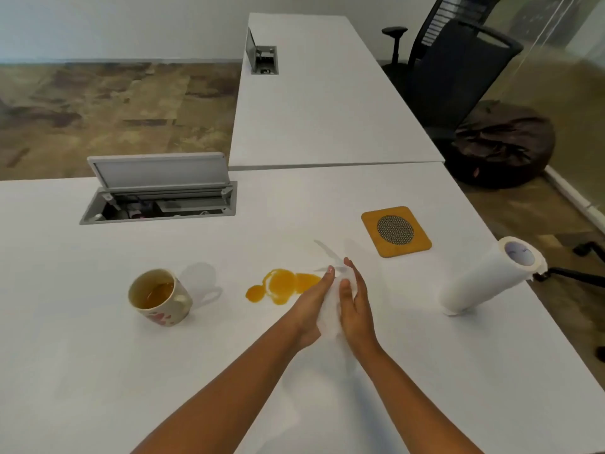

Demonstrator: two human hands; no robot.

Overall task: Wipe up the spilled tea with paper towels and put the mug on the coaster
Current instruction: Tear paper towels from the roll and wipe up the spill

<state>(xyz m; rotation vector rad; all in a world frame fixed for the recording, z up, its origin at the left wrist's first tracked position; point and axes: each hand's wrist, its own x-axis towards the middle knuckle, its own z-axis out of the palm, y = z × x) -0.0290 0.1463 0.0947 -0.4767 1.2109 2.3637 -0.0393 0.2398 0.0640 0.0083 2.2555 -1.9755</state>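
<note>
Head view, looking down on the white surface (98, 371): early stage of the task. A single torn sheet of white paper towel (330, 309) is pressed between the two palms, the left hand (311, 303) and the right hand (355, 306) both with fingers straight rather than curled, just to the right of the orange-yellow tea spill (283, 285). One connected puddle with a small lobe at its left end appears undisturbed, so wiping is judged not yet begun. One cream ceramic mug with red heart prints (160, 298), tea remaining inside, stands on the bare surface well to the left of the spill. One square orange-brown coaster with a round mesh centre (396, 231) lies unoccupied beyond the hands, to their right. One white paper towel roll (484, 280) stands at the right edge. Remaining, by this judgement: blot the puddle, then carry the mug across to the coaster. Two open cable hatches (157, 198) are set into the desks; one dark office chair (458, 70) stands behind.
</note>
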